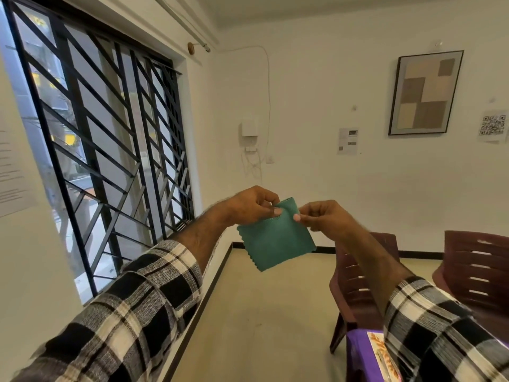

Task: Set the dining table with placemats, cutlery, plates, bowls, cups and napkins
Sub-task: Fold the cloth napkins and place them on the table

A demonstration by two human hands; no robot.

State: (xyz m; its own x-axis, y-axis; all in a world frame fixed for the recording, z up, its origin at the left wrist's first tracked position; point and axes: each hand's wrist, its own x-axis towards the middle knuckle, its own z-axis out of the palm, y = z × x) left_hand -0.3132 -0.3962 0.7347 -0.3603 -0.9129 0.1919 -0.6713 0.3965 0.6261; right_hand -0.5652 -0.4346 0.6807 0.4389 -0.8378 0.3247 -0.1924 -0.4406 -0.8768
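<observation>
The checked sleeves (132, 312) lay nearest the camera, one low on each side, and both forearms reached forward and up from them. The hands met in mid-air in front of the person, well above the floor. Between them hung a teal napkin (278, 238), folded into a small square with a zigzag-cut lower edge. The left hand (252, 205) pinched its upper left corner between thumb and curled fingers, and the right hand (321, 215) pinched the upper right edge in the same way, so the cloth drooped below both hands. Below the right forearm showed a corner of a purple-covered surface (358, 346) with an orange-patterned placemat (381, 351) on it; it was too cut off to say more. Dark red plastic chairs (476, 271) stood beyond and below the right hand, and a barred window (104, 139) lay off to the left of the left hand. The step in hand seemed to be folding or straightening the napkin before laying it at a place setting. The next move would likely call for bringing the cloth down toward the surface below the right arm while keeping the fold closed.
</observation>
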